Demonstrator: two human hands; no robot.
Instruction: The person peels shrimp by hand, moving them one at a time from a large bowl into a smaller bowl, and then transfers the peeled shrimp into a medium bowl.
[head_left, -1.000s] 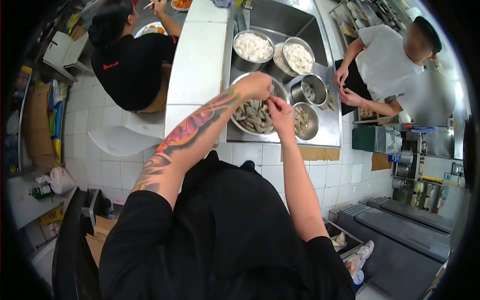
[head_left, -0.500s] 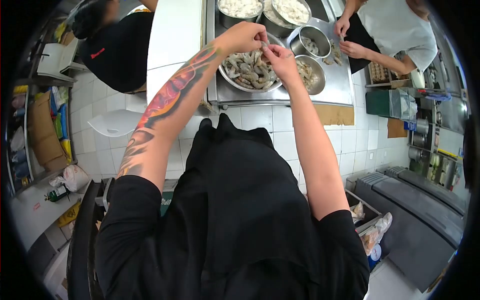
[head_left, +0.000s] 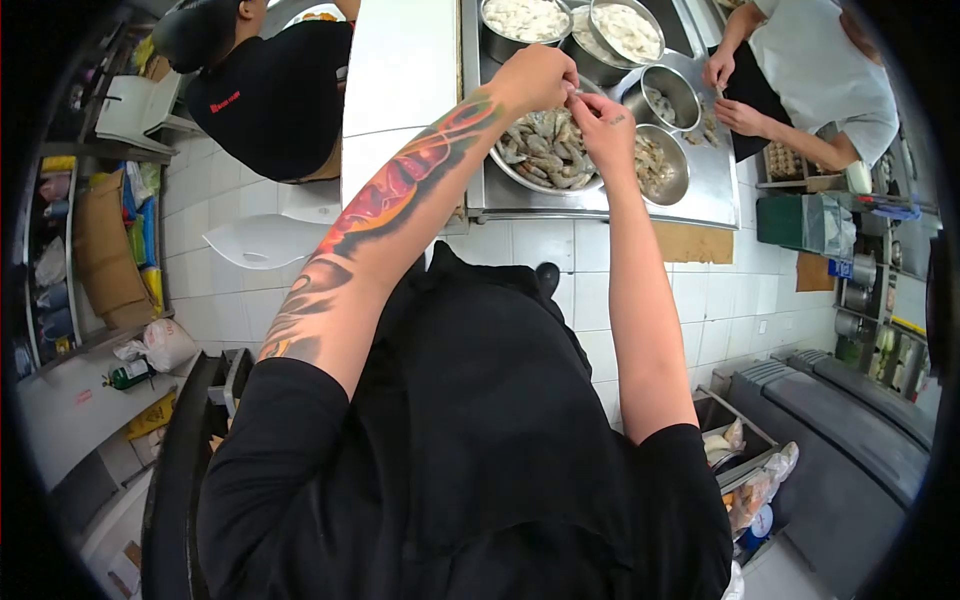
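Observation:
My left hand [head_left: 538, 78] and my right hand [head_left: 608, 124] meet fingertip to fingertip, both pinching a small grey shrimp [head_left: 572, 92] that the fingers mostly cover. Beneath them, a wide metal bowl [head_left: 520, 182] holds a heap of grey, unpeeled shrimp [head_left: 548, 150]. To the right of my right hand is a smaller metal bowl [head_left: 684, 180] with brownish shrimp shells or pieces [head_left: 652, 168]. Behind that bowl stands a metal pot [head_left: 690, 112] with a few greyish shrimp in it.
Metal pots with white chunks [head_left: 525, 18] crowd the back of the steel table [head_left: 715, 190]. Across on the right, a co-worker's hands [head_left: 735, 112] hold something small. A person in black [head_left: 265, 110] is at the left beside a white counter [head_left: 400, 90]. Grey bins [head_left: 830, 430] stand at lower right.
The whole view has shifted, so the table and bowls appear farther right and slightly lower. My hands stay pinched together above the shrimp bowl.

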